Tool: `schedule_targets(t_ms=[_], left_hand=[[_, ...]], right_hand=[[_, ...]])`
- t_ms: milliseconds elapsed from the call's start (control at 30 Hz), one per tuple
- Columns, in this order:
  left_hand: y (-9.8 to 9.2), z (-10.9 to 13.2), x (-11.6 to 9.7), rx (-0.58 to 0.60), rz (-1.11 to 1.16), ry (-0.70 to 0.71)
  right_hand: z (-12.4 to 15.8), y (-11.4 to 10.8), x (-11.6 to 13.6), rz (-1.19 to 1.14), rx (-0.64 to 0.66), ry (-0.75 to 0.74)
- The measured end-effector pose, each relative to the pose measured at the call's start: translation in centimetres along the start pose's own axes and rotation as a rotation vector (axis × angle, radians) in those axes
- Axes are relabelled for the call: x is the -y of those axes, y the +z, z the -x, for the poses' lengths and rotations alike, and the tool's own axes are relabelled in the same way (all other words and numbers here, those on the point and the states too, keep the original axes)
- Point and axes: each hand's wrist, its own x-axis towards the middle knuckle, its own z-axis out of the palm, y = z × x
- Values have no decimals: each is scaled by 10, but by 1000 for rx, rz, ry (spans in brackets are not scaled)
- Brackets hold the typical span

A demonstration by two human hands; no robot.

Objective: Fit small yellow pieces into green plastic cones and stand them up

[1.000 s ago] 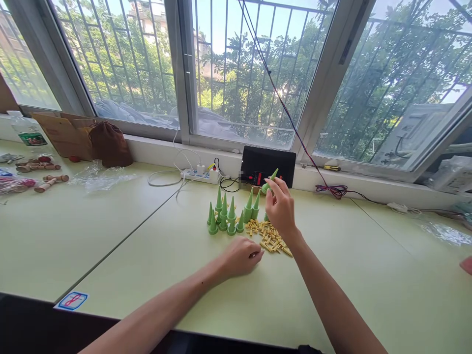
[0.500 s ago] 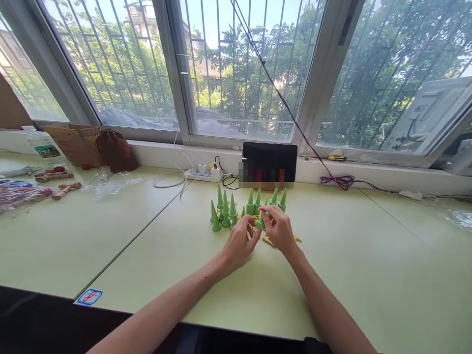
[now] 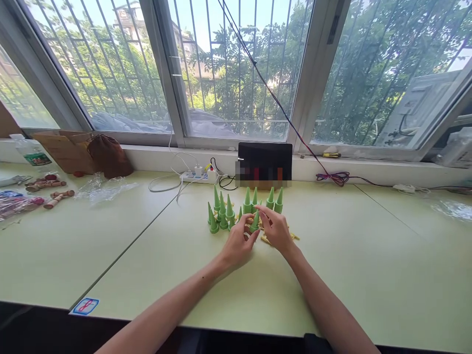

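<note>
Several green cones (image 3: pixel 221 214) stand upright on the pale green table (image 3: pixel 332 265), with two more cones (image 3: pixel 275 199) behind my hands. Small yellow pegs (image 3: pixel 293 237) lie scattered under and beside my hands. My left hand (image 3: pixel 238 243) and my right hand (image 3: pixel 276 228) meet over the pegs and pinch one green cone (image 3: pixel 254 222) between their fingertips. Whether my left hand also holds a peg is hidden.
A black device (image 3: pixel 264 163) leans on the window sill behind the cones, beside a white power strip (image 3: pixel 199 174) with cables. A brown pouch (image 3: pixel 108 156), a cardboard box (image 3: pixel 62 147), plastic wrap (image 3: pixel 106 186) and wooden toys (image 3: pixel 47 189) lie at the far left.
My right hand came down from holding a cone in the air to the table. My left hand rose from the table to meet it at a cone. Two cones now stand behind.
</note>
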Motion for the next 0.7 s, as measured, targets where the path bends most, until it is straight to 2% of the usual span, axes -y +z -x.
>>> schedule_targets(t_ms=[167, 267, 467, 700], left_hand=[[-4, -2, -3, -119, -88, 49], [-6, -2, -7, -149, -117, 89], [-4, -2, -6, -115, -114, 89], [-2, -1, -5, -27, -161, -1]], right_hand=[[-1, -2, -2, 7, -103, 61], [-2, -1, -7, 39, -116, 75], [-1, 1, -11, 59, -123, 70], [0, 0, -8, 54, -105, 9]])
